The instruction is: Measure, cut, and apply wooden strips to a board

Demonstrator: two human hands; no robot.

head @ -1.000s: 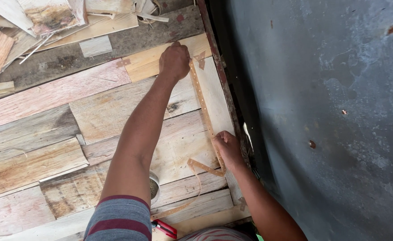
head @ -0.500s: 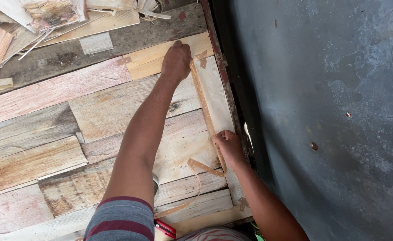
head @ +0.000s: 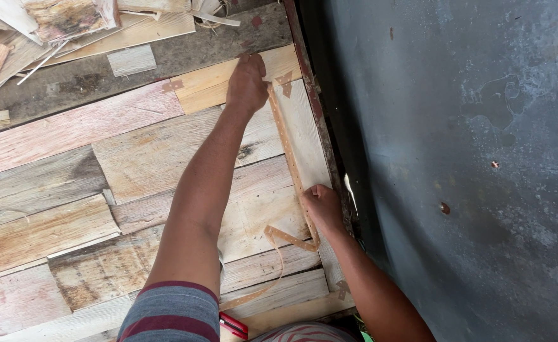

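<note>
While the left hand (head: 247,81) presses, fingers curled together, on the upper end of a thin tan strap (head: 286,147), the right hand (head: 322,207) pinches that strap lower down against the pale boards. That strap runs along the right edge of a patchwork wooden panel (head: 133,164), just beside a dark frame (head: 317,120) and a grey wall (head: 469,164). Its loose tail curls near the right wrist.

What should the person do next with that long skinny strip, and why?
Probably press the thin wooden strip flatter along the edge of the plank panel. The left hand pins its far end and the right hand holds it near the bend, but the part past the right hand curls loosely away, so it does not look settled yet.
</note>
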